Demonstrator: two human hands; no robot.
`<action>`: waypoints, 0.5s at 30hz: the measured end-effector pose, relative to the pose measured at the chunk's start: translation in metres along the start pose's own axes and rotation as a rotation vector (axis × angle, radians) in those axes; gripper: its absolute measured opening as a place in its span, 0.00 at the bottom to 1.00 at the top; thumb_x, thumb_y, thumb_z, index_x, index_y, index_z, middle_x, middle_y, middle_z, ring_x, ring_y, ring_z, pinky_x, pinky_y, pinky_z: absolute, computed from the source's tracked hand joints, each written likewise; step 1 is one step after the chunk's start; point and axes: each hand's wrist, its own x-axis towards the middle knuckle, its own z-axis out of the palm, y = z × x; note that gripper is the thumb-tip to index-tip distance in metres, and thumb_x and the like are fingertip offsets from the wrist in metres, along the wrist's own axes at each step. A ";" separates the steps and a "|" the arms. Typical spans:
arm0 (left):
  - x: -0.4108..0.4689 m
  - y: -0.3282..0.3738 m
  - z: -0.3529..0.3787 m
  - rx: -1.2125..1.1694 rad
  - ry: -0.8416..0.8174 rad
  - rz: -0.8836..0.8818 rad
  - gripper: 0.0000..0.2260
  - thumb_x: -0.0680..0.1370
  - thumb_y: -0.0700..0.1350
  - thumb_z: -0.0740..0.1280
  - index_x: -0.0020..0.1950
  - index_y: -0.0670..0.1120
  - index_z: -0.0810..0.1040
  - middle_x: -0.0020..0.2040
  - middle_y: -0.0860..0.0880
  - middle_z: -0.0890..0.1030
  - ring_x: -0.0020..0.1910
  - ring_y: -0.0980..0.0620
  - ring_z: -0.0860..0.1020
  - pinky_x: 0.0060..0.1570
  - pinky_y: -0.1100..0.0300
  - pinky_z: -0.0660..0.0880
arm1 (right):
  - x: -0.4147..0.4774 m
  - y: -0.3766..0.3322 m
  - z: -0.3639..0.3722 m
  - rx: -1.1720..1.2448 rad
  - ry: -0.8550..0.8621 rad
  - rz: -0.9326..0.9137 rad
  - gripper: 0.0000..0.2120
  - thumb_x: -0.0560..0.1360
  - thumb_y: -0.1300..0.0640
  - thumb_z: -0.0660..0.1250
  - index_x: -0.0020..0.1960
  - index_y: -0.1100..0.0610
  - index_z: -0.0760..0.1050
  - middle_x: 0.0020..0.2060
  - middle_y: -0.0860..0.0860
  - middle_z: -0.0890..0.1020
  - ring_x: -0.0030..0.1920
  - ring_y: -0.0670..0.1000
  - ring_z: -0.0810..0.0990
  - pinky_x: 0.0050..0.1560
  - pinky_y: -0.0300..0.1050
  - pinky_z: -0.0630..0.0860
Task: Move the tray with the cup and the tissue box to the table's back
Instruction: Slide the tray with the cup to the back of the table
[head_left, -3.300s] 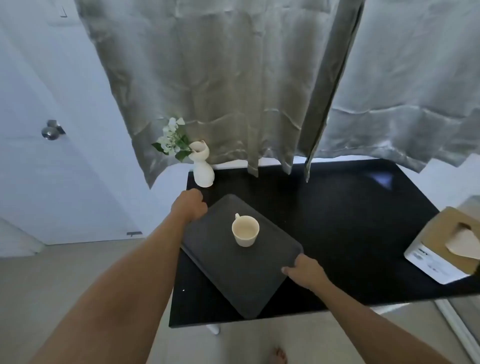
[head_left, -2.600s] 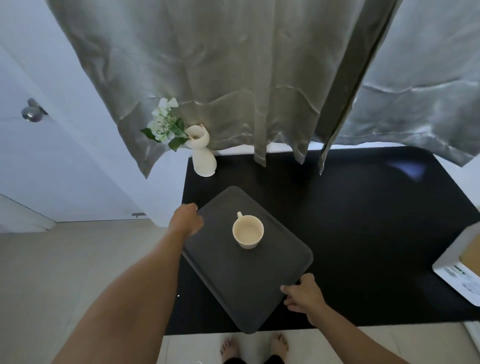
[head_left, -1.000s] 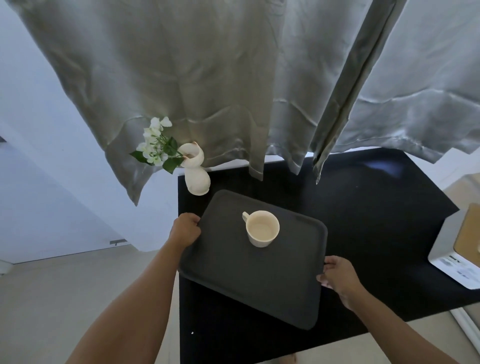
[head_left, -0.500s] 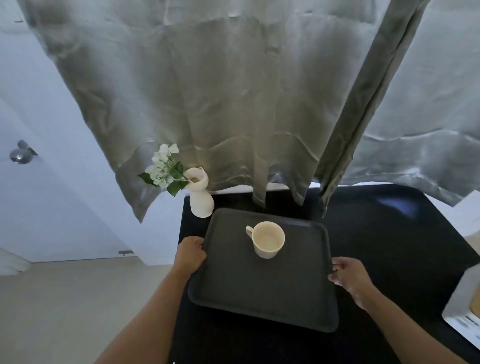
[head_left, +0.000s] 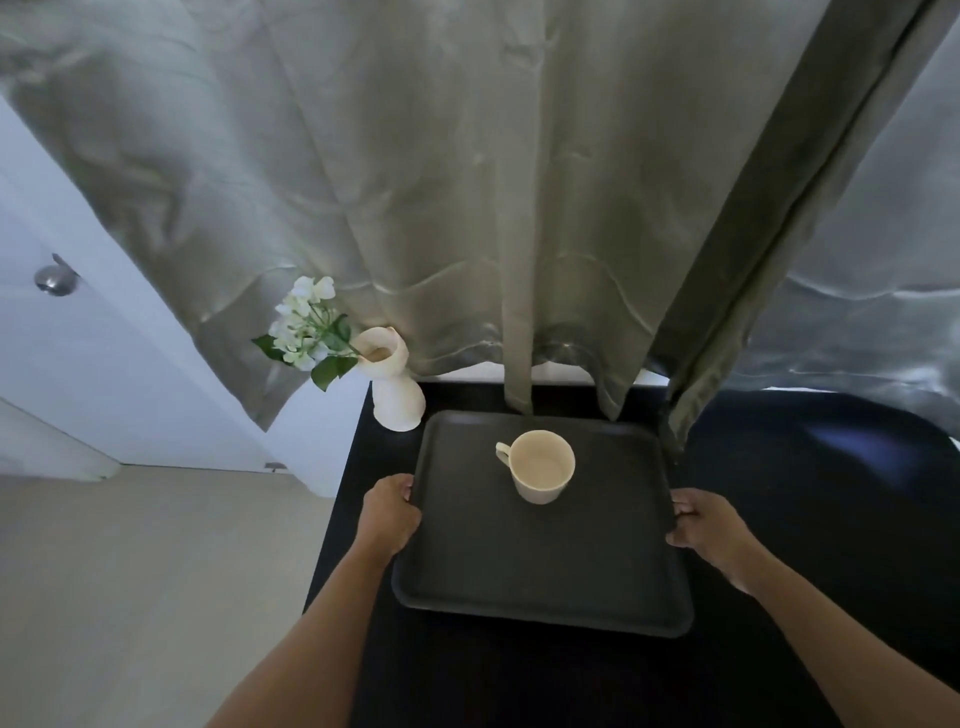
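**Both hands hold the tray at the back of the table**

Two bare forearms reach in from the bottom edge of the view over a black table (head_left: 810, 519). The left hand (head_left: 389, 512) is clasped on the left edge of a dark grey tray (head_left: 540, 566), fingers curled over the rim. The right hand (head_left: 709, 525) is clasped on the right edge in the same way, at about the same depth. The tray lies square to the table, and its near rim sits well in from the table's front; whether it rests flat on the surface or is held just above it cannot be told.

A cream cup (head_left: 543, 465) stands upright on the far half of the tray, handle pointing left, apart from both hands.

The tray's far rim is close to the table's back edge, near the hem of a grey-green curtain (head_left: 467, 208) that hangs down over that edge. Just beside the tray's far left corner stands a white vase (head_left: 395, 389) with white flowers (head_left: 306, 327) leaning out to the left.

Left of the table lie a pale floor and a white door with a round metal knob (head_left: 56, 278). The tissue box is out of view.
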 end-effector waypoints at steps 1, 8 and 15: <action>0.003 0.000 0.003 -0.005 0.006 -0.003 0.19 0.72 0.28 0.64 0.59 0.42 0.82 0.51 0.45 0.84 0.50 0.46 0.81 0.49 0.54 0.79 | 0.007 0.000 0.001 -0.013 -0.002 0.005 0.22 0.70 0.77 0.64 0.58 0.59 0.79 0.51 0.57 0.83 0.54 0.55 0.82 0.60 0.56 0.77; 0.033 0.007 0.017 -0.007 0.011 -0.016 0.18 0.73 0.29 0.63 0.59 0.41 0.80 0.48 0.44 0.81 0.46 0.47 0.78 0.46 0.57 0.77 | 0.035 -0.005 0.005 -0.074 0.058 0.025 0.20 0.69 0.77 0.65 0.57 0.61 0.78 0.50 0.57 0.83 0.53 0.57 0.82 0.50 0.48 0.78; 0.060 0.017 0.023 0.012 0.024 -0.001 0.13 0.69 0.29 0.62 0.48 0.40 0.80 0.34 0.52 0.75 0.37 0.51 0.75 0.30 0.67 0.67 | 0.058 -0.028 -0.002 -0.157 0.122 -0.013 0.18 0.67 0.76 0.67 0.46 0.55 0.78 0.41 0.51 0.82 0.49 0.56 0.80 0.51 0.51 0.76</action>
